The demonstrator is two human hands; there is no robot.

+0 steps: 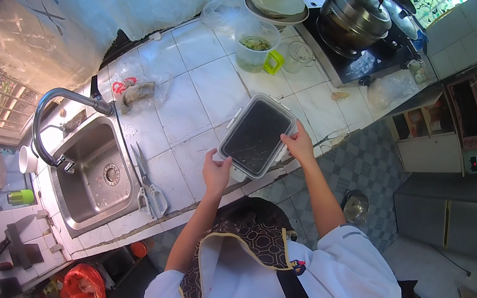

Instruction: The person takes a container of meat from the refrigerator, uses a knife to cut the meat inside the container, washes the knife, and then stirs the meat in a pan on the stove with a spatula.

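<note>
A rectangular plastic food container (259, 135) with a clear rim and dark contents or panel lies tilted before me at the front of the white tiled counter. My left hand (217, 170) grips its lower left corner, thumb on the rim. On the opposite side, my right hand (297, 140) holds the right edge. Behind it stands a clear plastic jug (256, 47) with a lime green handle and chopped greens inside, beside a glass jug (298, 56). Kitchen scissors (149, 185) lie left of my hands. A plastic bag (137, 92) with red print holds a brownish item.
A steel sink (99, 174) with a curved faucet (59, 93) is at the left. Stacked bowls (275, 1) stand at the back, near a steel pot (355, 16) on the black stove (347, 69). A knife (15, 234) lies at far left; a red bag (82, 288) sits below.
</note>
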